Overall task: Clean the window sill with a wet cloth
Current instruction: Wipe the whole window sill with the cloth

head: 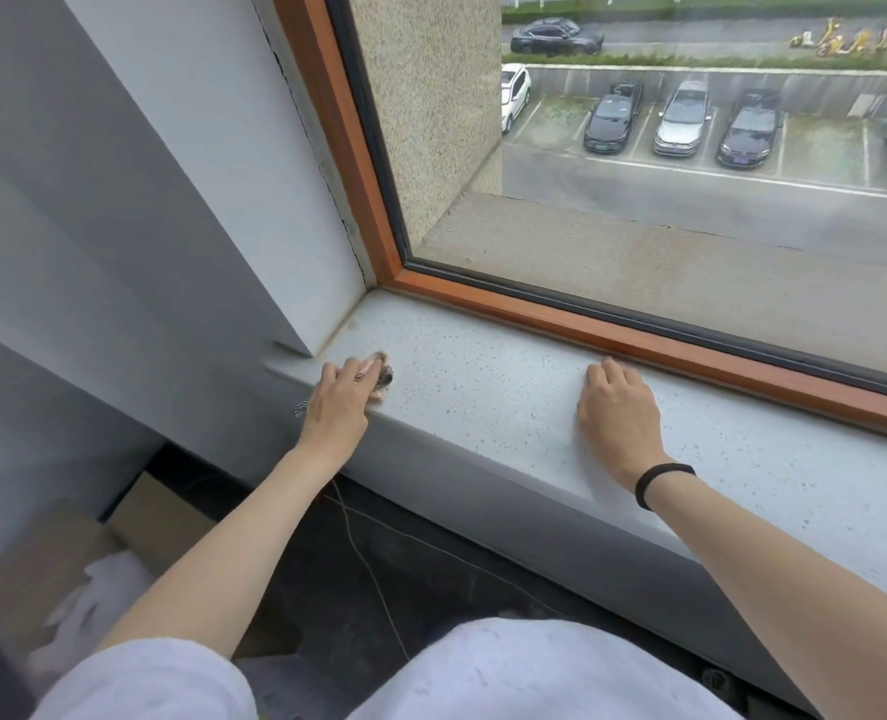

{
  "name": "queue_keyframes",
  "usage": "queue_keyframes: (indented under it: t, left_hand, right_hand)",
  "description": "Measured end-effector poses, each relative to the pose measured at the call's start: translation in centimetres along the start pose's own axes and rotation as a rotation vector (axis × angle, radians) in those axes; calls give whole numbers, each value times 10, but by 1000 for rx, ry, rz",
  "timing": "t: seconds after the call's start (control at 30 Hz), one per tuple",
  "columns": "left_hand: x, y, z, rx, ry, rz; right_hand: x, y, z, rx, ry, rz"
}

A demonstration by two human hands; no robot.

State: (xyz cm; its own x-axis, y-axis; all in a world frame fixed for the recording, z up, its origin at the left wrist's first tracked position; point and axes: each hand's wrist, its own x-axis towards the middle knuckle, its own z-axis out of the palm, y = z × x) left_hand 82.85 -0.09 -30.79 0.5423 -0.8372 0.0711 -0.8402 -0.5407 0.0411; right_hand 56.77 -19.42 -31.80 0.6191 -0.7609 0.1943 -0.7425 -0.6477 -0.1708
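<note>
We see a window sill (483, 392) of pale grey-white, speckled all over with small dark flecks. The cloth (382, 377) is pale pink, with a dark net pattern on part of it. The window frame (639, 341) is orange-brown with a black inner strip, and the wall (145, 200) beside it is plain light grey. We note a black wristband (662, 483), white clothing (509, 672), a brown cardboard box (155, 517) and a dark floor (431, 558). Outside, the parked cars (683, 119) are black, silver and white

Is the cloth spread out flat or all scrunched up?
Scrunched up: the cloth is a small wad under the left hand on the sill.
</note>
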Motion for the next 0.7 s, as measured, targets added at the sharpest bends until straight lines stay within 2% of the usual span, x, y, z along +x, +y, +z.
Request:
queue_keyframes:
  t: [0.03, 0.1, 0.17, 0.2, 0.27, 0.37, 0.43, 0.47, 0.53, 0.6, 0.63, 0.7]
  left_hand:
    - [1, -10, 0, -16, 16, -25]
    - [11, -20, -1, -61, 42, -206]
    - [17, -2, -3, -108, 74, -380]
    - [19, 14, -5, -117, 97, -405]
    - [9, 58, -4, -178, 132, -326]
    - [-29, 119, 6, -249, 109, -46]
    - [-34, 119, 11, -243, 73, 138]
    - [-28, 106, 11, -227, 43, 173]
    - [-12, 71, 7, -194, 21, 75]
    - [-4, 49, 2, -168, 11, -159]
    - [-5, 51, 1, -173, 20, -260]
    - [-12, 81, -2, -203, 68, -326]
  right_hand:
    - [0, -1, 0, -2, -6, 5]
    - [1, -2, -2, 5, -27, 11]
    - [0, -3, -3, 6, -41, 12]
    - [1, -3, -4, 7, -44, 12]
    - [0, -2, -4, 12, -53, 12]
    - [-1, 0, -5, 35, -61, 15]
    - [-1, 3, -5, 60, -92, 6]
    - [-2, 5, -6, 83, -107, 0]
    - [-2, 8, -11, 147, -111, 6]
    - [-5, 10, -20, 195, -76, 11]
    - [-8, 12, -23, 210, -59, 9]
    - [-12, 18, -27, 223, -63, 4]
